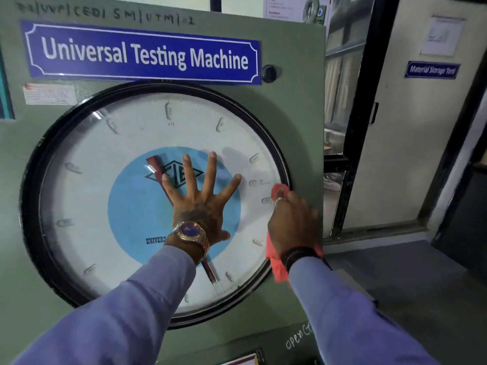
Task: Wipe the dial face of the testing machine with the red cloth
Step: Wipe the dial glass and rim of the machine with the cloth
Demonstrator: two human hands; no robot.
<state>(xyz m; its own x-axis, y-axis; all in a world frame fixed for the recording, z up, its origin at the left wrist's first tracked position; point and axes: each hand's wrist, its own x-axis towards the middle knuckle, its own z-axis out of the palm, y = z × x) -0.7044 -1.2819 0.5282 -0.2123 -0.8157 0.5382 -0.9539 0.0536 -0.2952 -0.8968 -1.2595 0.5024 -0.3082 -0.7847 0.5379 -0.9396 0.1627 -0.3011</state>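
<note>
The big round dial face (126, 206) fills the green machine front, white with a blue centre disc and a black rim. My left hand (196, 204) lies flat on the glass over the blue centre, fingers spread, holding nothing. My right hand (292, 222) is closed around the red cloth (276, 267) and presses it against the dial's right edge, near the 150 mark. Cloth pokes out above my fingers and hangs below my wrist. A red pointer (210, 272) runs diagonally across the dial, partly hidden under my left hand.
A blue nameplate (143, 55) reading "Universal Testing Machine" sits above the dial, with a black knob (268, 73) to its right. Past the cabinet's right edge stand a black door frame (361, 106), a cream door and grey floor.
</note>
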